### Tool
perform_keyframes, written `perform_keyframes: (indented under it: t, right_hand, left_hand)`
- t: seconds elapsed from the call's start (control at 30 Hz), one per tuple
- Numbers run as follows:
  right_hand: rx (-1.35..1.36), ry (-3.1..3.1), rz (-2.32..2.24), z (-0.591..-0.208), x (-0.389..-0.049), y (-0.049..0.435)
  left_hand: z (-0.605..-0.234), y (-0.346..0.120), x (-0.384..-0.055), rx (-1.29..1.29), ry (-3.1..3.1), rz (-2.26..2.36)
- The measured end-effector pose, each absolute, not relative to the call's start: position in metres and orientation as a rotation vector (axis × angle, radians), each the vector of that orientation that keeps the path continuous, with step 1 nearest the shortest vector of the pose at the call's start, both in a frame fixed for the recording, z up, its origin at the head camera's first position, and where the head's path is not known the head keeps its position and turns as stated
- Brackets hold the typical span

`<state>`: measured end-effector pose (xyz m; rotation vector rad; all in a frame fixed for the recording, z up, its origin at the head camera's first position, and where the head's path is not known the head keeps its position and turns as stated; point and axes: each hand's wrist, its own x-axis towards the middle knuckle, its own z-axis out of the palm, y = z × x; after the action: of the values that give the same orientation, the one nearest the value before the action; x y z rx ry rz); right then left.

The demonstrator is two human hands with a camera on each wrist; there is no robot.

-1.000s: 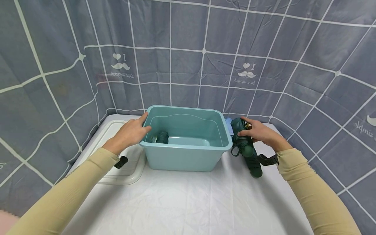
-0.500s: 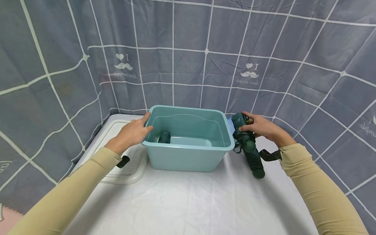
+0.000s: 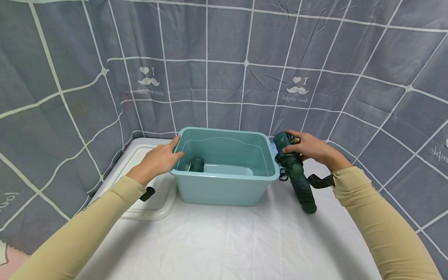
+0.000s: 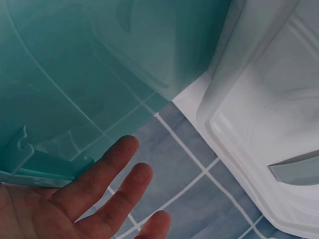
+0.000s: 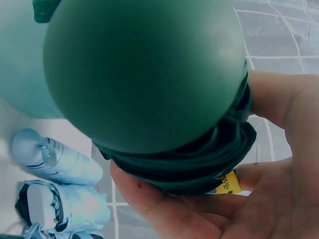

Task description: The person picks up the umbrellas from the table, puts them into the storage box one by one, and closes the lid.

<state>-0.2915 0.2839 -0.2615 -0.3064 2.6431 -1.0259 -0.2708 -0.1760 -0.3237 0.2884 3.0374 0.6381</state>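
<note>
My right hand (image 3: 311, 149) grips a folded dark green umbrella (image 3: 287, 155) just beyond the bin's right end. Its round green end (image 5: 144, 69) fills much of the right wrist view, and a small yellow tag shows by the fingers. Below it on the table lies a second dark green folded umbrella (image 3: 303, 192). My left hand (image 3: 159, 159) rests on the left rim of a teal plastic bin (image 3: 224, 190), with relaxed fingers outside the wall. A dark green object (image 3: 196, 165) lies inside the bin's left end, partly hidden.
A white lid (image 3: 150, 194) lies left of the bin on the white-covered table (image 3: 227, 241). Light blue folded umbrellas (image 5: 57, 157) lie beside the bin's right end, mostly hidden in the head view. A grey checked curtain (image 3: 224, 81) stands close behind.
My right hand has lifted the gripped umbrella slightly up and away from the one below it. My left hand stays on the bin's rim. The head view has shifted a little.
</note>
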Motion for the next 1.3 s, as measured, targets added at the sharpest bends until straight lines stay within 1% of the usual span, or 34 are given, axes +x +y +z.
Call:
perform_keyframes:
  t: [0.83,1.07,1.3]
  right_hand:
    - [-0.401,2.666,-0.932,-0.237,-0.302,0.236]
    - [-0.419,2.663,-0.914,-0.238,-0.308,0.222]
    - [-0.436,2.622,-0.910,-0.243,-0.318,0.207]
  left_hand:
    - [-0.322,-0.178,-0.269,0.275,3.042,0.565]
    - [-0.322,-0.175,-0.271,0.309,3.101,0.485]
    - [-0.322,-0.176,-0.271,0.288,3.103,0.471]
